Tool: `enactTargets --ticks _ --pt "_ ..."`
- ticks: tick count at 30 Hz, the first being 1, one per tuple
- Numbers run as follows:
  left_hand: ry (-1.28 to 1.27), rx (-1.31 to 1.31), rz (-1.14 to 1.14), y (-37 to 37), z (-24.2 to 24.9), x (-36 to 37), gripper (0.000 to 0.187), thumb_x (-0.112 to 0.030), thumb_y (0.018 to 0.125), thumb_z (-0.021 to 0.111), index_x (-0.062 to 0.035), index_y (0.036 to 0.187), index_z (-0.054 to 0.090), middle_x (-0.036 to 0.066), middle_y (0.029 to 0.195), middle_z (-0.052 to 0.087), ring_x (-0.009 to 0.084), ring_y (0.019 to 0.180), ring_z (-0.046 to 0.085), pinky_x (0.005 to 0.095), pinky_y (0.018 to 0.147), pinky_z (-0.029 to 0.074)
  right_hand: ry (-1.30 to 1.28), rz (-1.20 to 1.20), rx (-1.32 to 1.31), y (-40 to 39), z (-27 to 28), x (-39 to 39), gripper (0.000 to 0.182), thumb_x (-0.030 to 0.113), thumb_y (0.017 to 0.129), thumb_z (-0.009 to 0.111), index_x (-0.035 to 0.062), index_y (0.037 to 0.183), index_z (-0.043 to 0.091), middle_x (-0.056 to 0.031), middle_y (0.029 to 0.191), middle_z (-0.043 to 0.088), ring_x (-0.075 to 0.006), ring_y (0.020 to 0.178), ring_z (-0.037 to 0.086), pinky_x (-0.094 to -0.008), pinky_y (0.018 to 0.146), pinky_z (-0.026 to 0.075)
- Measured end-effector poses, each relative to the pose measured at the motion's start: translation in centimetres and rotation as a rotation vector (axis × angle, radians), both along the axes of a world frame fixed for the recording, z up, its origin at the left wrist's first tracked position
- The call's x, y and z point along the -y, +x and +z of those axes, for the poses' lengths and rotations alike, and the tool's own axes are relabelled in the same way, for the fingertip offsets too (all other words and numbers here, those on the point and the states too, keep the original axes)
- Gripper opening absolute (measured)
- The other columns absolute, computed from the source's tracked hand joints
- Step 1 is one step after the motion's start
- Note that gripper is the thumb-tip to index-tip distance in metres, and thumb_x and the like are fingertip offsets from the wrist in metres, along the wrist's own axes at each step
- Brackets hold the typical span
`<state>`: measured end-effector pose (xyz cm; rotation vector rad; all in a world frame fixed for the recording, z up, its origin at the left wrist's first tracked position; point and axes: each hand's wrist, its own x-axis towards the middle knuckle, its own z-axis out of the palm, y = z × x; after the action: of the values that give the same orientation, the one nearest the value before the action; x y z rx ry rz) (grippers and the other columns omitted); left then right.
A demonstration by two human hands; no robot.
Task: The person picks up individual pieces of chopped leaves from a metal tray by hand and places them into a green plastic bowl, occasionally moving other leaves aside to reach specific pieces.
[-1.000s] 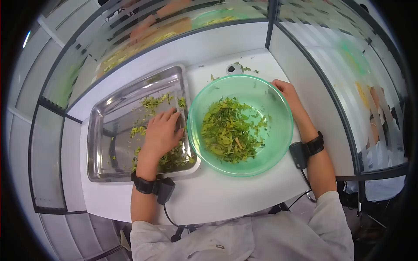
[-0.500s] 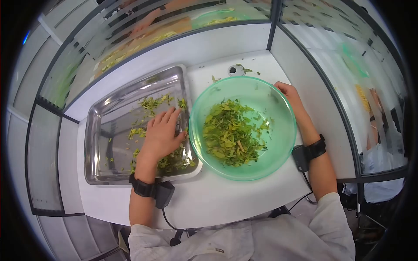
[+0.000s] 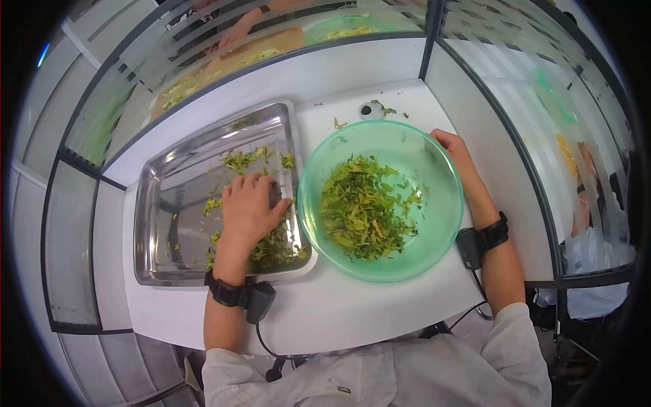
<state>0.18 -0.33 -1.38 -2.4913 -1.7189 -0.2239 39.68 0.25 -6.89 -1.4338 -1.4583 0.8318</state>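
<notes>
My left hand [image 3: 248, 205] is over the metal tray [image 3: 178, 277], palm down. Its fingers bend toward the leaves and the thumb stands apart; nothing shows in its grasp. Chopped green leaves [image 3: 270, 249] lie scattered in the tray, thickest beside and below this hand. To the right stands a translucent green bowl [image 3: 434, 224], holding a heap of chopped leaves [image 3: 359, 210] mostly toward its left side. My right hand [image 3: 456, 150] is closed on the bowl's upper right rim; some of its fingertips are hidden.
Both vessels stand on a white table [image 3: 339, 312]. Behind the bowl are a round cable hole [image 3: 370, 110] and a few leaf scraps. Partitions [image 3: 498, 159] with striped glass close off the back and sides. Another person's arm [image 3: 244, 28] shows beyond the back glass.
My left hand has drawn its fingers in, so they bend more and reach less far up the tray. My right hand stays on the bowl's rim. The view has shifted slightly.
</notes>
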Motion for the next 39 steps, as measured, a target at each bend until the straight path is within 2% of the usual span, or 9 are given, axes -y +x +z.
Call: enactTargets --ticks 6,14,17,21,25,27,29,35,39 --pt "-0.046 -0.015 0.038 0.3 0.6 0.0 0.039 -0.04 0.078 0.071 -0.0112 0.104 0.066 0.007 0.103 0.061 0.0273 0.104 0.054 0.0436 0.09 0.039 0.012 -0.025 0.011 -0.6 0.7 0.2 0.026 0.021 0.092 0.061 0.0026 0.075 0.054 0.005 0.065 0.047 -0.0029 0.062 0.04 -0.0215 0.054 0.036" --pt "-0.082 -0.084 -0.027 -0.3 -0.8 0.0 0.061 -0.043 0.08 0.068 -0.0037 0.126 0.055 0.018 0.141 0.046 0.0331 0.132 0.04 0.0474 0.107 0.031 0.004 -0.046 0.003 -0.6 0.6 0.2 0.036 0.03 0.095 0.06 0.0003 0.077 0.056 0.0043 0.062 0.046 -0.0035 0.061 0.039 -0.0228 0.054 0.036" --pt "-0.049 -0.09 -0.037 -0.4 -0.8 -0.1 0.06 -0.044 0.081 0.067 -0.0012 0.122 0.058 0.017 0.137 0.049 0.0329 0.128 0.043 0.0469 0.105 0.033 -0.024 -0.015 -0.007 -0.5 0.7 0.1 0.013 0.011 0.089 0.062 0.0027 0.08 0.059 0.0055 0.068 0.053 -0.0016 0.064 0.046 -0.02 0.055 0.038" --pt "-0.075 -0.072 0.004 0.2 0.1 -0.1 0.054 -0.043 0.081 0.067 -0.0027 0.117 0.062 0.013 0.13 0.055 0.0307 0.122 0.048 0.0465 0.102 0.035 0.006 -0.023 -0.043 -0.8 0.7 0.3 0.035 0.029 0.095 0.06 0.0 0.076 0.056 0.0041 0.062 0.047 -0.0034 0.061 0.04 -0.0226 0.054 0.036" --pt "0.027 0.138 -0.026 0.9 0.8 -0.2 0.029 -0.023 0.083 0.068 -0.0078 0.108 0.068 0.006 0.114 0.065 0.0241 0.105 0.06 0.041 0.091 0.044 0.003 -0.04 0.003 -0.7 0.7 0.3 0.034 0.027 0.094 0.061 0.0001 0.075 0.054 0.0046 0.063 0.047 -0.0032 0.061 0.039 -0.0222 0.054 0.036" --pt "-0.065 0.895 -0.326 1.9 2.2 0.1 0.023 -0.002 0.08 0.067 -0.0077 0.101 0.071 0.007 0.103 0.069 0.0195 0.091 0.065 0.0326 0.079 0.05 0.015 -0.031 -0.016 -0.8 0.6 0.3 0.034 0.027 0.094 0.062 0.0007 0.074 0.053 0.0049 0.063 0.047 -0.0032 0.061 0.039 -0.0223 0.054 0.035" --pt "-0.056 1.018 -0.483 2.5 2.4 0.7 0.021 0.007 0.074 0.068 -0.0066 0.09 0.072 0.006 0.085 0.07 0.0172 0.079 0.064 0.0282 0.072 0.05 -0.001 -0.035 -0.036 -0.7 0.6 0.3 0.034 0.026 0.094 0.062 0.0012 0.073 0.052 0.005 0.063 0.046 -0.0033 0.062 0.038 -0.0224 0.054 0.035" --pt "-0.077 0.755 -0.67 2.6 2.7 0.8 0.02 0.004 0.07 0.073 -0.0071 0.086 0.072 0.006 0.081 0.069 0.0233 0.076 0.064 0.0309 0.071 0.05 0.014 -0.02 -0.022 -0.7 0.6 0.2 0.031 0.023 0.093 0.063 0.0024 0.073 0.05 0.0058 0.065 0.045 -0.0032 0.063 0.037 -0.0219 0.054 0.034" --pt "0.115 0.606 -0.548 2.6 2.6 0.3 0.029 -0.005 0.078 0.068 -0.0078 0.107 0.065 0.01 0.109 0.064 0.029 0.101 0.058 0.0387 0.087 0.045 0.003 -0.018 -0.042 -0.5 0.4 0.2 0.027 0.021 0.091 0.063 0.0023 0.074 0.053 0.0061 0.065 0.046 -0.0027 0.063 0.038 -0.0217 0.054 0.035"
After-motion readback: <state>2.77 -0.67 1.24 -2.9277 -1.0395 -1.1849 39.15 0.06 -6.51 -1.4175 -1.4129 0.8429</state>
